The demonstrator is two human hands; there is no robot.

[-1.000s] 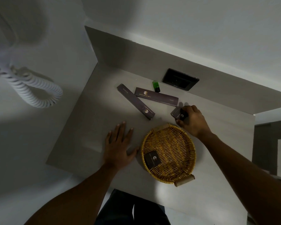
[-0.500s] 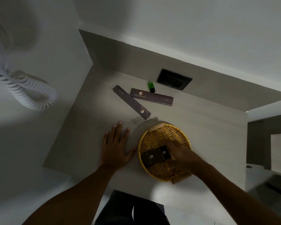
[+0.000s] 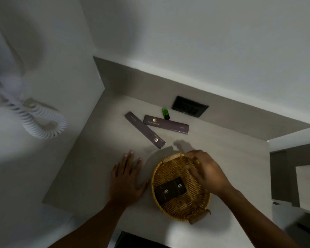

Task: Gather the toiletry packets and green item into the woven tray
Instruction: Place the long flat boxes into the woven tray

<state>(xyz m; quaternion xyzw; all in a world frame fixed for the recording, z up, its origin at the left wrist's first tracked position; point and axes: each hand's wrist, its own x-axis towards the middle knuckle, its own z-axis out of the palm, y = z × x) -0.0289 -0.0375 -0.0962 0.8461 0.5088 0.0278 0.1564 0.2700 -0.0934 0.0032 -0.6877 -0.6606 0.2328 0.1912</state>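
Two small dark square packets (image 3: 170, 189) with gold logos are seen lying side by side, touching, on the floor of the round woven wicker tray (image 3: 168, 207), toward its left side. The right hand (image 3: 207, 173) is held over the tray's right half with fingers loosely spread and nothing gripped, its fingertips reaching the far rim near one handle. The left hand (image 3: 126, 178) is laid flat and open on the pale countertop (image 3: 97, 167) just left of the tray, holding nothing. Farther back, two long dark purple boxes (image 3: 166, 124) (image 3: 144, 132) are left on the counter, near each other at an angle, and the small green item (image 3: 165, 113) lies just behind them, beside a black wall socket plate (image 3: 190, 108).
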